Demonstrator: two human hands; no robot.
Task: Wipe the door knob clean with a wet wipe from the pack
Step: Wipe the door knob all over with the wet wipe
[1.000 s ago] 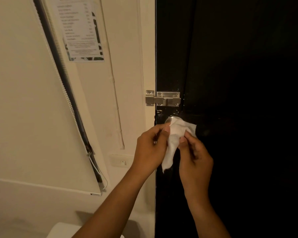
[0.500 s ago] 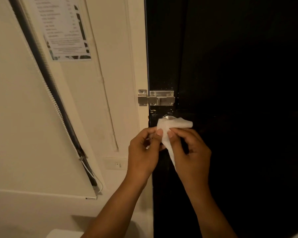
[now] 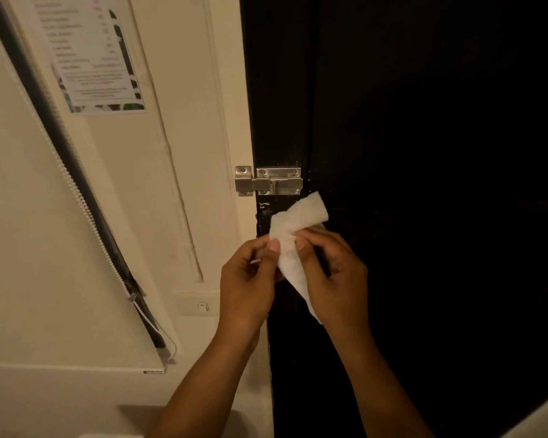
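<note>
Wet wipe (image 3: 293,238) pinched between left hand (image 3: 250,279) and right hand (image 3: 332,273), both grips clenched on it, just below the slide bolt (image 3: 268,181) against the dark door (image 3: 424,153). Door knob hidden behind wipe. Soft, limp, light, probably slippery; best bunched at the middle, loose tail tucked in.

Showing here are two hands, left hand (image 3: 250,279) and right hand (image 3: 332,276), one wet wipe (image 3: 293,245), one latch (image 3: 269,181), one notice (image 3: 89,55), and possibly one wall switch (image 3: 200,304).
</note>
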